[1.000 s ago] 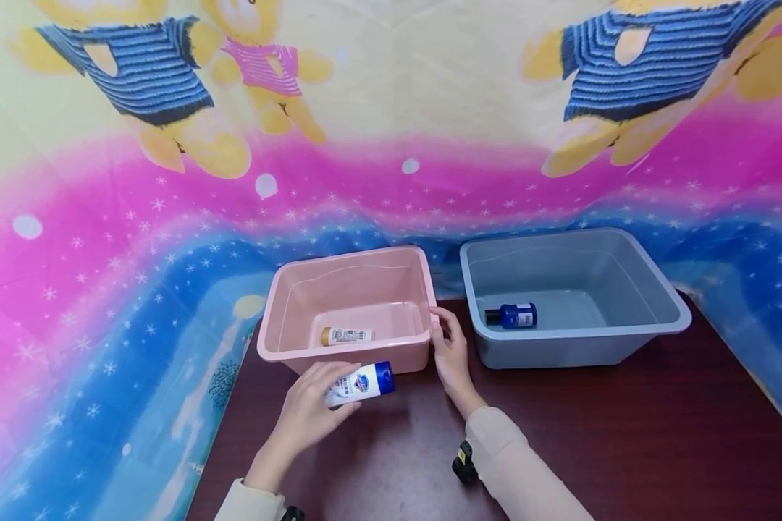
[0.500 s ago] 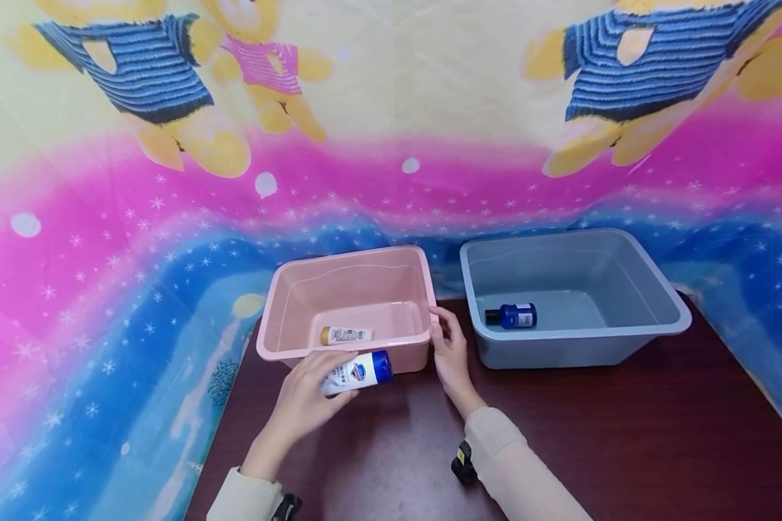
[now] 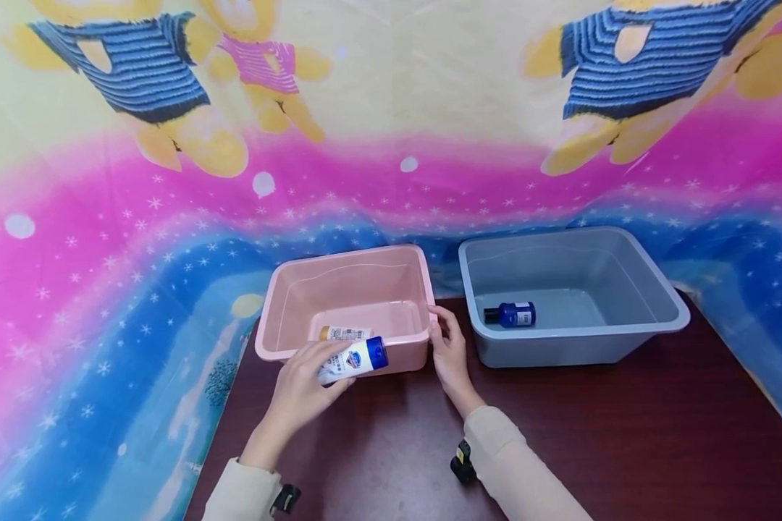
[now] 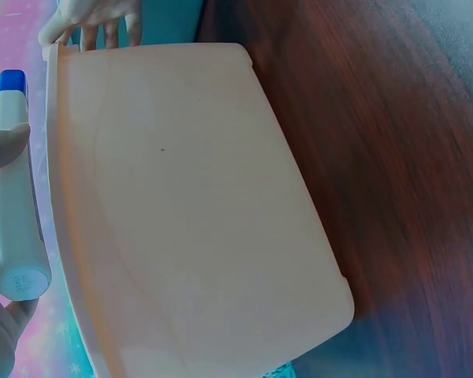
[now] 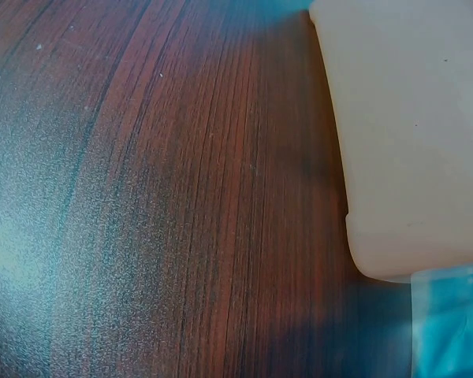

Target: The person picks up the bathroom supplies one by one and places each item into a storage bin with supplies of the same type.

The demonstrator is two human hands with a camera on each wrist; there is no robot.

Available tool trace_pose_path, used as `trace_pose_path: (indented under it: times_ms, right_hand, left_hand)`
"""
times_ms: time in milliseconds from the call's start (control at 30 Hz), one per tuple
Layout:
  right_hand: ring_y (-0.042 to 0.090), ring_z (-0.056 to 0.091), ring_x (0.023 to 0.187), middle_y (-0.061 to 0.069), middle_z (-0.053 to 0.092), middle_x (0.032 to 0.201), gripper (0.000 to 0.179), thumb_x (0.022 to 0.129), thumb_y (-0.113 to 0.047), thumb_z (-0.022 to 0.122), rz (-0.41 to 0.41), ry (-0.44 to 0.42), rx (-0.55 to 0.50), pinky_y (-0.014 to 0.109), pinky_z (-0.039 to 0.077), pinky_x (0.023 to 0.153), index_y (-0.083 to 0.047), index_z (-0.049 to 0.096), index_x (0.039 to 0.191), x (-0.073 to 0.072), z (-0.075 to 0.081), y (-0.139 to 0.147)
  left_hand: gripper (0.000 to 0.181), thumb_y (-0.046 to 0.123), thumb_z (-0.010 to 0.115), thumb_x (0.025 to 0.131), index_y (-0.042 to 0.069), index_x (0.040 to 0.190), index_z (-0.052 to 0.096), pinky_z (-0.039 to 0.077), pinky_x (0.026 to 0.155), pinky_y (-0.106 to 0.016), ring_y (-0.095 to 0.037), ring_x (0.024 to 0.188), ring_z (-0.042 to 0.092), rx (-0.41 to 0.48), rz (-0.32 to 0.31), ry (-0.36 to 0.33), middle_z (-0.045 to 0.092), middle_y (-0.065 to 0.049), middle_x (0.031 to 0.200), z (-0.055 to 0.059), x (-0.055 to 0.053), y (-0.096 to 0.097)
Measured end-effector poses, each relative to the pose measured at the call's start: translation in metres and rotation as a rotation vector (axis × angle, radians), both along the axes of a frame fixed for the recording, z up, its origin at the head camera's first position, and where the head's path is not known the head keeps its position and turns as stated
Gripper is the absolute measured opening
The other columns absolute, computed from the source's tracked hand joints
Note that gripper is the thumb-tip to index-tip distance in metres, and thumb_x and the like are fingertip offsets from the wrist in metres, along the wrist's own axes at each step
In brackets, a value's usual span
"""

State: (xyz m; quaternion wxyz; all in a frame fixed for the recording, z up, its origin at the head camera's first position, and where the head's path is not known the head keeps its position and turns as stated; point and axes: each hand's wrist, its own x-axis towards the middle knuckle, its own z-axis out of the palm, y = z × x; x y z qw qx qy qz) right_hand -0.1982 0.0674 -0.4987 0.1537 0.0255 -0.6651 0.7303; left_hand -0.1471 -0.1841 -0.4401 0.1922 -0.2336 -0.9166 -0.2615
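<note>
My left hand (image 3: pixel 300 387) grips a white bottle with a blue cap (image 3: pixel 355 360), tilted cap-end up over the front rim of the pink basin (image 3: pixel 348 258). In the left wrist view, the thumb crosses the bottle (image 4: pixel 16 213) beside the basin's rim. Inside the pink basin lies a small white bottle with a gold cap (image 3: pixel 345 333), partly hidden behind the held one. My right hand (image 3: pixel 452 354) touches the basin's right rim and outer side with extended fingers. The right wrist view shows the basin's outer wall (image 5: pixel 410 157) but not the hand.
To the right stands a grey-blue basin (image 3: pixel 580 333), with a dark blue bottle with a black cap (image 3: pixel 515 315) lying in it. Both basins are on a dark red-brown wooden table (image 3: pixel 560 427). A printed teddy-bear cloth (image 3: pixel 391 159) hangs behind.
My left hand has raised the white bottle and brought it forward to the pink basin's front rim, slightly leftward. The right hand stays at the basin's right edge.
</note>
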Motion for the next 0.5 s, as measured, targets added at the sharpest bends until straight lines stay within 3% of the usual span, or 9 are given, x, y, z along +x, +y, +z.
trace_pose_path:
  times_ms: [200,500]
  right_hand:
    - [0.026,0.051,0.117,0.016,0.056,0.133,0.03,0.103,-0.007,0.052,-0.012,-0.003,-0.024,0.02,0.044,0.09,-0.002,0.056,0.132,-0.012,-0.023,-0.001]
    - [0.022,0.051,0.116,0.013,0.057,0.132,0.03,0.103,-0.011,0.053,-0.021,0.003,-0.013,0.022,0.044,0.091,-0.004,0.056,0.132,-0.013,-0.026,-0.001]
  left_hand:
    - [0.064,0.017,0.091,0.07,0.021,0.129,0.066,0.053,0.082,-0.042,-0.02,0.112,0.059,0.01,0.006,-0.04,0.065,-0.001,0.124,0.006,-0.003,-0.003]
    - [0.065,0.017,0.09,0.073,0.02,0.132,0.064,0.052,0.085,-0.044,-0.022,0.115,0.057,0.017,0.003,-0.091,0.064,-0.003,0.127,0.013,-0.009,-0.004]
